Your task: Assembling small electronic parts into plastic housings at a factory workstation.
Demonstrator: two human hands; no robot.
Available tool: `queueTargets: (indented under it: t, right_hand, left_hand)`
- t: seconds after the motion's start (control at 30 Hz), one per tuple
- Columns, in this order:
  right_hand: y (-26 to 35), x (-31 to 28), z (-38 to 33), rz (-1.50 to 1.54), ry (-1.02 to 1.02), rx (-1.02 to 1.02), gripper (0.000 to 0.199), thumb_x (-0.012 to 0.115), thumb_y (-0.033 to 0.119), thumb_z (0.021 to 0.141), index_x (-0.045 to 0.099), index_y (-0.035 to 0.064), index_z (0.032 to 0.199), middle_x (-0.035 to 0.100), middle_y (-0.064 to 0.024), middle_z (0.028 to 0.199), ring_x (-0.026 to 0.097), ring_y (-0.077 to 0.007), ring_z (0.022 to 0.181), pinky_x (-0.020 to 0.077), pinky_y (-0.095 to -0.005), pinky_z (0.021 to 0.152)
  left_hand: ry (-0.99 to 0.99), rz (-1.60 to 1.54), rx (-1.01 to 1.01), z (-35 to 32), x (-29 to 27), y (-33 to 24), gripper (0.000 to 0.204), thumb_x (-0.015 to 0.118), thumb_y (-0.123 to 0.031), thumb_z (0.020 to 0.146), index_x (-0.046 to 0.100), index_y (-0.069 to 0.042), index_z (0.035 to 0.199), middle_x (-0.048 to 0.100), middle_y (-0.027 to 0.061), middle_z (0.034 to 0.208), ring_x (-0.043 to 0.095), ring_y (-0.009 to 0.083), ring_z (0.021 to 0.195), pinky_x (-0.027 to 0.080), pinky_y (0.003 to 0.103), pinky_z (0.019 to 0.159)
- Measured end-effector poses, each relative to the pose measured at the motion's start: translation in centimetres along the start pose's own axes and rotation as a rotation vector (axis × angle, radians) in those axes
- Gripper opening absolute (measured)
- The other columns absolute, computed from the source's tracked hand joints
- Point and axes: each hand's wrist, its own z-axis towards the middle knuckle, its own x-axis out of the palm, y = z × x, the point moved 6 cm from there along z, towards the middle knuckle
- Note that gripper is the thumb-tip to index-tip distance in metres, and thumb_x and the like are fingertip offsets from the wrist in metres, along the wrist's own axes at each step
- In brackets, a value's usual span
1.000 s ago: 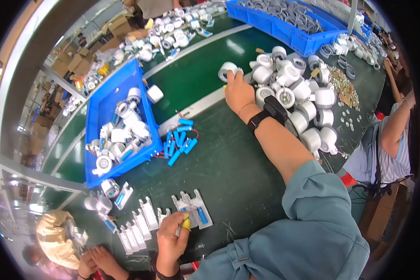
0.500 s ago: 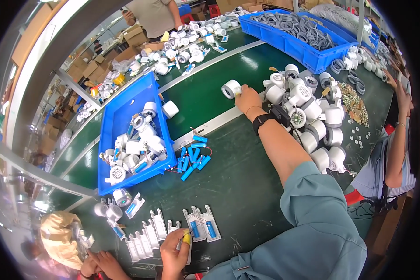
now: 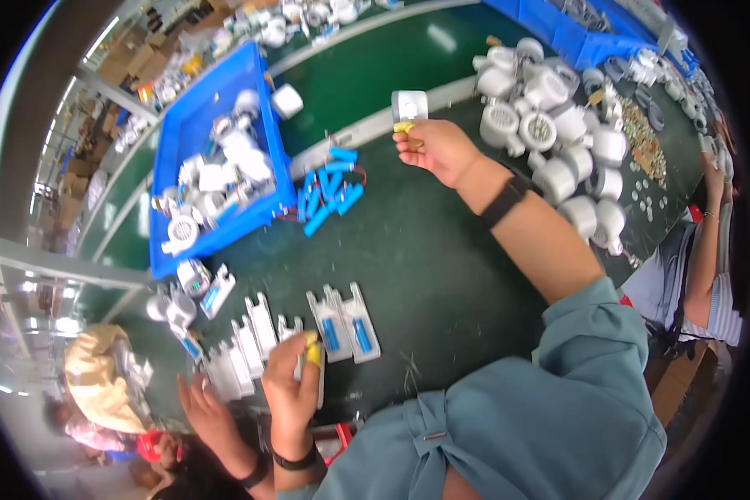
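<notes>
My right hand pinches a white round fan housing with a grey band, holding it above the rail at the bench's middle. A yellow finger cover shows below the housing. My left hand, a yellow cover on one finger, is closed on a white plastic casing at the near edge; the hand hides part of it. Just beyond lie white casings with blue battery cells in them. To the left stands a row of white casings. Blue battery cells with red wires lie in a heap farther off.
A blue bin at the left holds white fan parts. White fan housings are piled at the right, beside small metallic pieces. Another person's hand is close to the casing row. Another blue bin stands at the far right.
My right hand has drawn nearer with the fan housing and turned it. The other person's hand has come closer to the casing row. The whole view has tilted down.
</notes>
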Motion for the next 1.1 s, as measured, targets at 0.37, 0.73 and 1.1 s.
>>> queueTargets:
  t: [0.37,0.73,1.1]
  right_hand:
    - [-5.7,-0.4,-19.0,0.149,0.183,0.348,0.044,0.052,0.008,0.097,0.046,-0.0036,0.138,0.063,-0.0136,0.121,0.062,-0.0177,0.099,0.0519,-0.0302,0.086]
    - [-6.2,0.4,-21.1,0.167,0.342,0.467,0.040,0.048,0.020,0.103,0.050,-0.0050,0.134,0.065,-0.0144,0.122,0.065,-0.0185,0.103,0.0534,-0.0331,0.090]
    - [-7.0,0.0,-22.0,0.256,0.272,0.496,0.035,0.052,0.009,0.100,0.052,-0.0041,0.132,0.065,-0.0132,0.118,0.067,-0.0171,0.097,0.0563,-0.0311,0.083]
  left_hand:
    - [0.003,0.150,0.031,3.3,2.1,-1.1,0.025,0.062,0.001,0.080,0.066,0.002,0.104,0.066,0.0152,0.094,0.064,0.0309,0.082,0.051,0.040,0.073]
    - [0.117,-0.192,-0.062,4.7,5.9,-0.9,0.017,0.063,0.005,0.086,0.068,0.003,0.102,0.064,0.0043,0.090,0.057,0.0108,0.074,0.045,0.024,0.066]
    - [0.558,-0.839,-0.392,3.6,8.4,-0.5,0.021,0.062,-0.001,0.095,0.067,0.002,0.114,0.072,0.0128,0.104,0.067,0.0164,0.088,0.054,0.028,0.081]
